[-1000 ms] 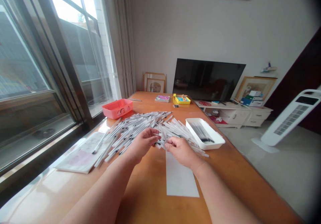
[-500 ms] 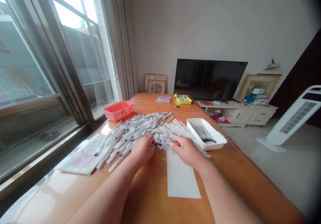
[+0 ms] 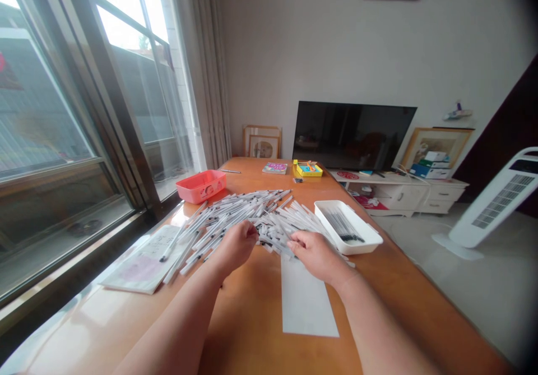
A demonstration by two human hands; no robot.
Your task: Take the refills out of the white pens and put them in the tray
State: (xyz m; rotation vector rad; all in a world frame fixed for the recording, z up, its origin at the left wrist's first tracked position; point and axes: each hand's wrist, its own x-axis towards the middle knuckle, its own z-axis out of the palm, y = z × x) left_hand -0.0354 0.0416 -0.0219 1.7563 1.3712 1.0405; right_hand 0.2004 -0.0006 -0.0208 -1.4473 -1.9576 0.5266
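My left hand [image 3: 236,246] is closed in a pinch at the near edge of a heap of pens [image 3: 227,218]; anything between its fingertips is hidden. My right hand [image 3: 313,253] pinches what looks like a translucent whitish pen barrel [image 3: 284,228], its far end pointing away from me. Between the hands lie small whitish and black pen parts [image 3: 269,236]. More pale barrels [image 3: 300,215] are piled just beyond my right hand. Under that hand, a white paper strip [image 3: 309,302] reaches toward me. One small dark piece [image 3: 221,286] rests beside my left forearm.
A white tray [image 3: 370,246] holding thin black-tipped refills stands at the right. A red basket [image 3: 200,187] is at the left, behind a booklet [image 3: 138,268] with pens over it. Farther back are a colourful book [image 3: 274,168] and a yellow box [image 3: 310,170].
My left hand has risen slightly, its fingertips lifting off the small parts. A small dark piece now shows by my left forearm. My right hand keeps its pinch; the view shifted slightly.
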